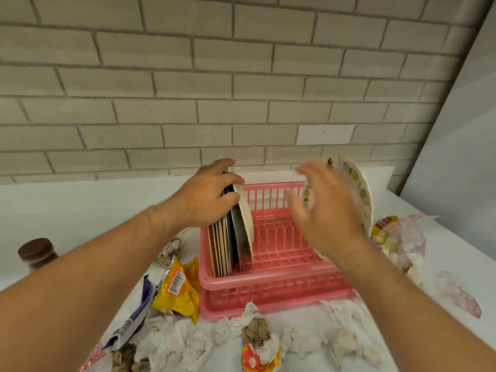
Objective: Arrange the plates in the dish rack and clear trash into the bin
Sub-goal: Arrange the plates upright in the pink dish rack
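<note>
Against a grey brick wall [188,76], over a white counter [80,200]. Curled the fingers [230,181] of the left hand [212,194] over the top rims of the plate stack [233,237], gripping it upright at the left end of the pink dish rack [268,280]. Spread the right hand [324,210] loose, blurred, holding nothing, just before the patterned plate [357,183] tilted at the rack's right end; touching or not, impossible to tell. Seemingly in the midst of racking plates. Called next, probably, for standing that plate in a slot beside the stack, then gathering the yellow wrapper [179,291] and crumpled tissues [171,342] around the rack for a bin, nowhere in view.
</note>
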Demonstrator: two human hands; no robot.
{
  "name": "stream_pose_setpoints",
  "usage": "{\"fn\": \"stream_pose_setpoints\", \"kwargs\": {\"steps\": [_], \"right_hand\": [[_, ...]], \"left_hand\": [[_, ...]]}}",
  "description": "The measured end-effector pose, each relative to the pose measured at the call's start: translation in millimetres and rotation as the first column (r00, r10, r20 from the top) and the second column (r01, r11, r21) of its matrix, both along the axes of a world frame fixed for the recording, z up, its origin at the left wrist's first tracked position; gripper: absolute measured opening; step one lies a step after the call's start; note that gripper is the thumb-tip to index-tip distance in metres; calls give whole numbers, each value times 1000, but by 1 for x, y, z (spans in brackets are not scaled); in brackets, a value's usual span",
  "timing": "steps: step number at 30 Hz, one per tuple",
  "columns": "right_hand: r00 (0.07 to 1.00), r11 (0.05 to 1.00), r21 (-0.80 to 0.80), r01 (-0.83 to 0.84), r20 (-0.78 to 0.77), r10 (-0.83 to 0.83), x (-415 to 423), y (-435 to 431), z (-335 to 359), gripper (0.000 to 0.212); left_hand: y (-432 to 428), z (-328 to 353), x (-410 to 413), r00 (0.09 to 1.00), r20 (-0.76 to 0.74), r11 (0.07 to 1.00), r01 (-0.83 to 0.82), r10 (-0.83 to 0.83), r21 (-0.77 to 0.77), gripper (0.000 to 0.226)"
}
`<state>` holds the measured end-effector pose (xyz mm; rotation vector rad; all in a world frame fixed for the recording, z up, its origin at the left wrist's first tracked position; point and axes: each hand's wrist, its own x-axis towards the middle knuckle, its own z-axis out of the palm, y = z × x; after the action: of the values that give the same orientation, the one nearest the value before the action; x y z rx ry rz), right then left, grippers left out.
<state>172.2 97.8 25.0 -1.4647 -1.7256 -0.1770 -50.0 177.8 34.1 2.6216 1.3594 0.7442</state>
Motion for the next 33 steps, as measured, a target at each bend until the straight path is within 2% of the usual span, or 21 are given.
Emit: {"fn": "stream_pose_setpoints", "kwargs": {"steps": [1, 3, 6, 10, 14, 18, 23, 28, 31, 33], "right_hand": [[991, 985, -125, -122, -62, 115, -17, 3, -7, 49], [941, 891, -326, -315, -230, 248, -43, 11, -23, 55], [876, 815, -383, -434, -393, 282, -58, 22, -47, 54], [922, 867, -348, -356, -283, 265, -58, 27, -60, 49], [937, 908, -289, -302, -267, 226, -59, 34, -55, 44], [954, 936, -269, -228, -252, 161, -62, 42, -48, 42], [992, 955, -273, -114, -84, 94, -57, 47, -33, 45], [998, 967, -254, 2, -56, -17, -26, 49, 15, 37], [992, 974, -189, 128, 14, -128, 3, 46, 42, 32], [977, 966, -154, 208, -6, -211, 25, 44, 51, 31]], "left_hand": [[0, 0, 0, 1000, 0, 1000, -3, 3, 1, 45], [0, 0, 1, 1000, -8, 1000, -5, 5, 15, 45], [-1, 0, 2, 999, -36, 1000, -4, 5, 25, 57], [-2, -3, 6, 1000, -7, 1000, 1, 0, 27, 69], [-1, -5, 7, 999, 40, 1000, -29, 29, 5, 73], [-3, -5, 9, 997, 60, 997, -61, 58, 54, 62], [-4, -2, 12, 993, -62, 994, -95, 98, 53, 68], [-5, 6, 15, 985, -151, 996, -78, 84, 47, 64], [-4, 5, 17, 981, -172, 995, -80, 88, 55, 57], [-2, 4, 17, 978, -183, 994, -91, 102, 64, 56]]}}
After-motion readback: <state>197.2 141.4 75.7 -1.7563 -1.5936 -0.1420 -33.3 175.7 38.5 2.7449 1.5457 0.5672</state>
